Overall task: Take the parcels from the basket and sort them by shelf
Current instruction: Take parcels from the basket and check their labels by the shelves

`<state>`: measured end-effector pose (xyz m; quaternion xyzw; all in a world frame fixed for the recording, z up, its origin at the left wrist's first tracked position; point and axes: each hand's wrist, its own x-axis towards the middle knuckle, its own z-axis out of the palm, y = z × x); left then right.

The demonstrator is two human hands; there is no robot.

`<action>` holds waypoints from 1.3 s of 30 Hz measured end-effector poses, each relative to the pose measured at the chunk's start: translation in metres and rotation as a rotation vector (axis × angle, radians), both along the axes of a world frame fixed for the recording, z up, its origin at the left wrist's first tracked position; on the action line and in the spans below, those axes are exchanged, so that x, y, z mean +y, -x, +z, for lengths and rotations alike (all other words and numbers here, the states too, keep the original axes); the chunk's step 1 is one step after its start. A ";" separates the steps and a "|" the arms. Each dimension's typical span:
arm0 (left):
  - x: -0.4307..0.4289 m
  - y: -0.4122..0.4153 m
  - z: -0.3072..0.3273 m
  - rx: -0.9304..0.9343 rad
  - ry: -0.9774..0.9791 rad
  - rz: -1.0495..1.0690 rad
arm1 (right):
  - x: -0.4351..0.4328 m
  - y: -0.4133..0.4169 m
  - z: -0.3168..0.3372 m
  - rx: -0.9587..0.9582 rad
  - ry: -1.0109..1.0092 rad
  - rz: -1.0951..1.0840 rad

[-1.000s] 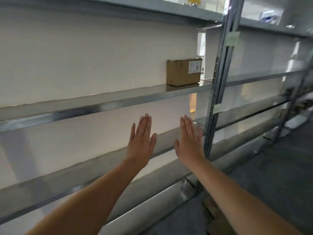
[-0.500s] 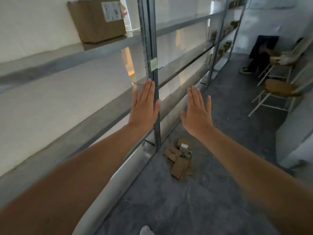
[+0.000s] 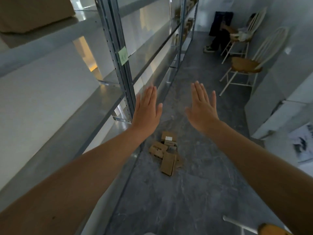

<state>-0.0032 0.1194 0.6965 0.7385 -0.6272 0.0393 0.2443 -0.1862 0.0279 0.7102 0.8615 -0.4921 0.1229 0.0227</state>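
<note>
My left hand and my right hand are both stretched out flat in front of me, fingers straight, holding nothing. Below them, on the grey floor, lies a small pile of brown cardboard parcels beside the foot of the metal shelf rack. One large brown parcel sits on the upper shelf at the top left, partly cut off by the frame. More small parcels stand on the far shelves. No basket is in view.
The shelving runs along the left with a green note on its upright. On the right stand two white chairs, a seated person at the far end, and a white cabinet. Another chair's seat shows at bottom right.
My view has swung right and down from the shelves toward the aisle floor. The parcel pile has come into view below my hands, which stay flat and empty.
</note>
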 end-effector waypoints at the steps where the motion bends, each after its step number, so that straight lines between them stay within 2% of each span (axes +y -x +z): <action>1: -0.006 -0.009 -0.005 -0.001 -0.020 -0.013 | -0.005 -0.005 -0.007 0.005 -0.012 -0.007; 6: -0.041 -0.033 -0.023 0.016 -0.074 -0.017 | -0.022 -0.015 -0.033 0.038 -0.074 -0.041; 16: -0.122 -0.020 -0.072 0.039 -0.144 -0.042 | -0.111 -0.006 -0.069 0.059 -0.194 -0.066; 22: -0.185 -0.005 -0.110 0.105 -0.224 0.055 | -0.194 -0.004 -0.119 0.098 -0.318 -0.007; 27: -0.238 0.011 -0.144 0.231 -0.290 0.174 | -0.261 0.000 -0.166 0.136 -0.414 0.032; 32: -0.257 0.028 -0.213 0.434 -0.389 0.303 | -0.291 -0.005 -0.242 0.253 -0.506 0.137; 39: -0.231 0.015 -0.353 0.546 -0.585 0.507 | -0.295 -0.030 -0.381 0.395 -0.642 0.295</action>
